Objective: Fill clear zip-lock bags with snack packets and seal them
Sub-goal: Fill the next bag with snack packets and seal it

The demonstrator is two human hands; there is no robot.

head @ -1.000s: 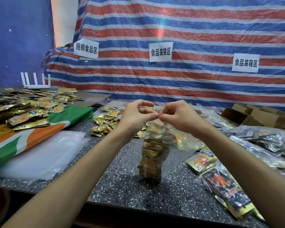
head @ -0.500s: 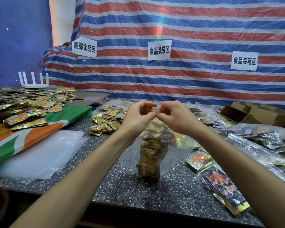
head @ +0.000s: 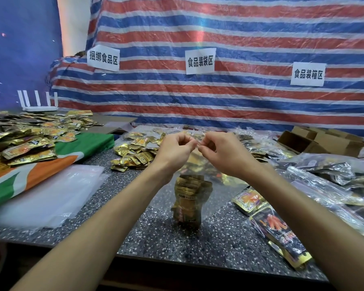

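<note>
Zip-lock bag (head: pixel 194 166) w/ gold packets (head: pixel 187 202): prob. soft, slippery, bottom-heavy | left hand (head: pixel 174 150) + right hand (head: pixel 225 156) pinch top strip | best grip there

One view only: head-worn wide-angle camera is looking forward and down over the speckled table (head: pixel 156 244), facing the striped tarp (head: pixel 240 99). Left hand (head: pixel 176 151) and right hand (head: pixel 226 156) are sitting close, centre frame. Edges are bowing, probably lens distortion.
</note>
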